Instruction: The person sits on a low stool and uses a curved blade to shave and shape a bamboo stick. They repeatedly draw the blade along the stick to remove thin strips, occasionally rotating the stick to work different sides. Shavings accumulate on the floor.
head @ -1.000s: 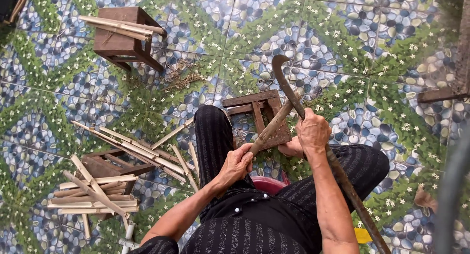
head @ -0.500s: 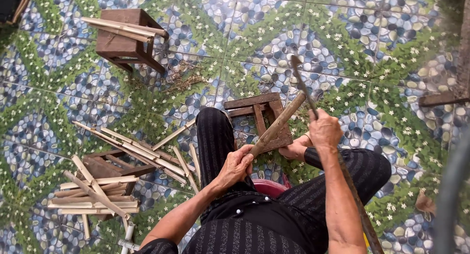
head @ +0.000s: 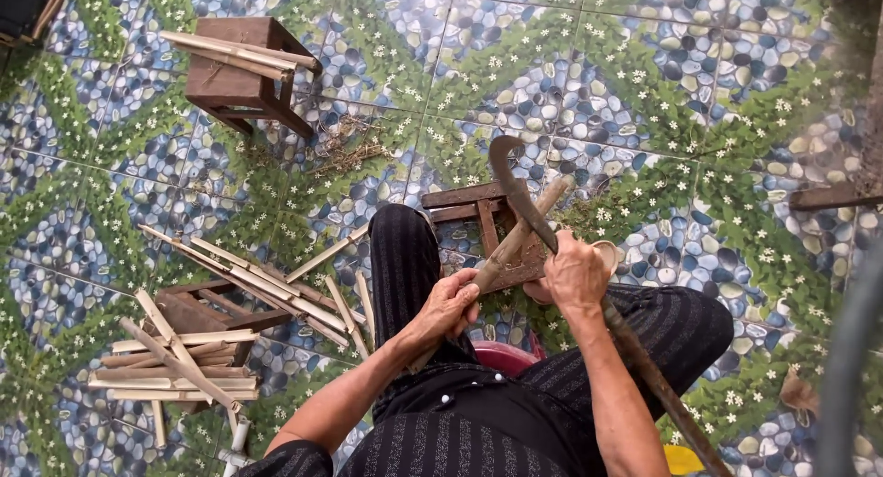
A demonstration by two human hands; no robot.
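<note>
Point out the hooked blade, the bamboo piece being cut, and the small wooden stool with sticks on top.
hooked blade (head: 509, 169), head view, curved tip
bamboo piece (head: 515, 242), head view, middle of shaft
wooden stool (head: 241, 83), head view, side below the sticks

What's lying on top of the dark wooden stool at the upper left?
A few pale split bamboo strips lie across the top of the dark wooden stool, overhanging its right edge. The tiled floor directly beneath the stool is hidden by its seat.
</note>
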